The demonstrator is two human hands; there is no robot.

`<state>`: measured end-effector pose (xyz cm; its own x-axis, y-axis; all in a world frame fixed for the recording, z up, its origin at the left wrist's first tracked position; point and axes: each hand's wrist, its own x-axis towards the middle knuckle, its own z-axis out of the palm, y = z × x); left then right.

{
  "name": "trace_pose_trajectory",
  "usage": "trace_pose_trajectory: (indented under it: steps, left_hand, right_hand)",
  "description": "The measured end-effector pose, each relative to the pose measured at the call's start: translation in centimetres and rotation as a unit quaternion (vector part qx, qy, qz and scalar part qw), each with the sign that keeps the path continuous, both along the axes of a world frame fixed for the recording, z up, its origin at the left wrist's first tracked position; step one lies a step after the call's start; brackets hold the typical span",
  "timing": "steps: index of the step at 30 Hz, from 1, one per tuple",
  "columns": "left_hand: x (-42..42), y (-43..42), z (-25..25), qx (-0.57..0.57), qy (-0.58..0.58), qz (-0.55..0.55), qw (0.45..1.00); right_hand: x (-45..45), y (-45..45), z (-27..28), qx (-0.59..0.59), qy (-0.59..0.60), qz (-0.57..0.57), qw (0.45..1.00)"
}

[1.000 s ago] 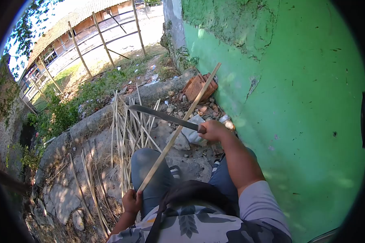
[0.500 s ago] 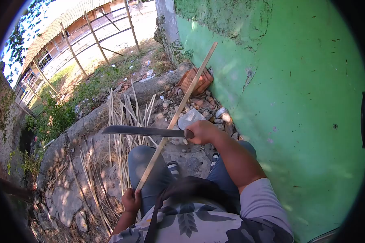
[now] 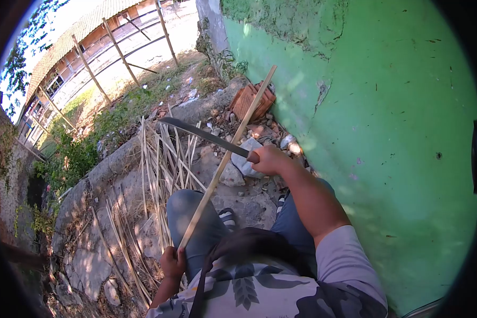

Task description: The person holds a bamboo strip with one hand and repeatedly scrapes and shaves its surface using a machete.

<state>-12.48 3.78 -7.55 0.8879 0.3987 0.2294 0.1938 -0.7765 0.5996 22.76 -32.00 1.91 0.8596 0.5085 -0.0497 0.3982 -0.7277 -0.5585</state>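
- A long wooden strip (image 3: 215,179) slants across the left thigh, its lower end inside the closed fingers of the left hand (image 3: 171,262), the rest extending beyond them.
- The right hand's (image 3: 272,160) fingers wrap a machete's (image 3: 209,137) handle; its blade crosses the strip.
- Loose strips (image 3: 156,164) lie beyond the left knee.

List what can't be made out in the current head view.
Head view:
Lower end of the strip: hidden by the left hand.
Handle of the knife: mostly covered by the right hand.
Sandals: partly hidden by the legs.
Roof: cut off by the top edge.
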Motion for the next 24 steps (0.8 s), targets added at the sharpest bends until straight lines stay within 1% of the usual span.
trace_pose_trajectory:
  steps: [1,4,5,8,11,14,15,18,21,24]
  left_hand:
    - [0.0,0.0,-0.1,0.001,-0.008,-0.002,1.0]
    - [0.1,0.1,-0.7,0.001,-0.017,-0.005,1.0]
    - [0.0,0.2,-0.8,-0.003,-0.009,-0.003,1.0]
    - [0.1,0.3,-0.8,0.005,-0.007,-0.001,1.0]
    - [-0.4,0.1,-0.5,0.01,-0.012,0.003,1.0]
    - [0.1,-0.2,0.2,0.024,-0.01,0.003,1.0]
    - [0.1,-0.2,0.4,0.031,-0.004,0.004,1.0]
    - [0.0,0.2,-0.1,0.037,0.003,0.003,0.999]
    - [0.1,0.2,-0.5,0.013,-0.015,-0.004,1.0]
    - [0.1,0.4,-1.1,0.004,-0.022,-0.01,1.0]
  right_hand:
    - [-1.0,0.3,1.1,-0.002,0.019,0.018,1.0]
    - [-2.8,1.8,1.7,-0.038,-0.002,0.115,0.993]
    - [-3.1,2.5,2.3,-0.089,-0.01,0.131,0.987]
    - [-3.0,2.5,3.8,-0.14,-0.041,0.148,0.978]
    - [-0.3,1.2,0.4,-0.073,0.028,0.087,0.993]
    - [1.1,-0.1,0.4,-0.044,0.04,-0.02,0.998]
    - [1.3,-0.2,0.3,-0.024,0.055,-0.032,0.998]
    - [0.7,-0.3,0.2,-0.02,0.039,-0.045,0.998]
    - [-0.6,-0.2,1.7,-0.011,0.022,0.01,1.0]
    - [-1.5,1.0,1.3,0.011,0.023,0.092,0.995]
